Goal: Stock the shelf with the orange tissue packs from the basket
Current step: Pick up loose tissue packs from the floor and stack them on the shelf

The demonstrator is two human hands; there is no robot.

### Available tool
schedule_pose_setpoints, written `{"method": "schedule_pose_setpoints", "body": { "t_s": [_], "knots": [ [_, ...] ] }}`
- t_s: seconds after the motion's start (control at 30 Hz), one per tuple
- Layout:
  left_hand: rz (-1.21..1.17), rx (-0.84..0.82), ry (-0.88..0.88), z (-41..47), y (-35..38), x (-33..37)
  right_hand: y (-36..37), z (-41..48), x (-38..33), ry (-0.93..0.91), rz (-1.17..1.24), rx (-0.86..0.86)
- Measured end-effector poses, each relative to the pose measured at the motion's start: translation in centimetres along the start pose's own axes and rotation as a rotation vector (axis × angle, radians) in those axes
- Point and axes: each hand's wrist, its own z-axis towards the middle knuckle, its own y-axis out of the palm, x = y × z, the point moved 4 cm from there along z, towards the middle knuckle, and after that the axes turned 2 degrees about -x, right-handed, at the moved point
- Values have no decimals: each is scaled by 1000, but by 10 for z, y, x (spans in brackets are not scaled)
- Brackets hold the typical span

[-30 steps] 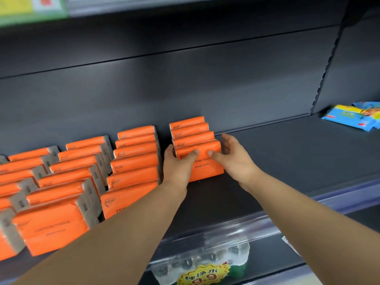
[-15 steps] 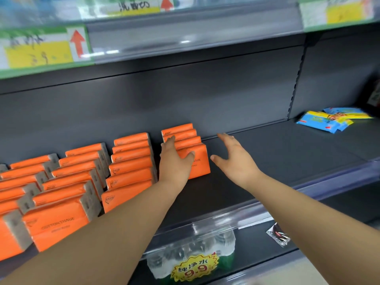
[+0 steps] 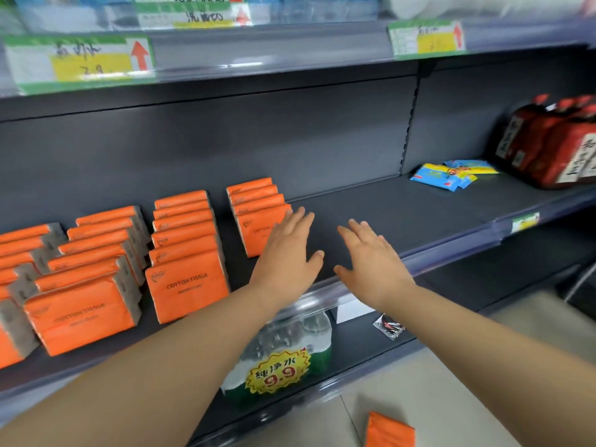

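Head view: L hand (image 3: pixel 287 253) fingers straight, spread, empty, overlapping front of rightmost row (image 3: pixel 254 204). R hand (image 3: pixel 371 262) likewise flat, empty, over bare shelf (image 3: pixel 419 208). Stock: orange tissue packs (image 3: pixel 187 282) stood in several rows, shelf L side. Est. part done: room left to R. One orange pack (image 3: pixel 388 430) at btm frame edge. Basket not in view.

Dark grey metal back panel (image 3: pixel 290 133) divided by a slotted upright (image 3: pixel 409 124); clear price rail (image 3: pixel 274 50) above carrying green-edged labels (image 3: pixel 77 59); pale tiled floor (image 3: pixel 419 391) below.
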Motion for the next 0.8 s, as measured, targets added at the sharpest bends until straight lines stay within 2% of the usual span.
{"method": "schedule_pose_setpoints", "body": {
  "t_s": [0.37,0.8],
  "knots": [
    [227,-203,226,-46,47,35,10,-83,52,201,-150,-116],
    [375,-442,314,-130,146,15,109,-157,93,241,-180,-320]
  ]
}}
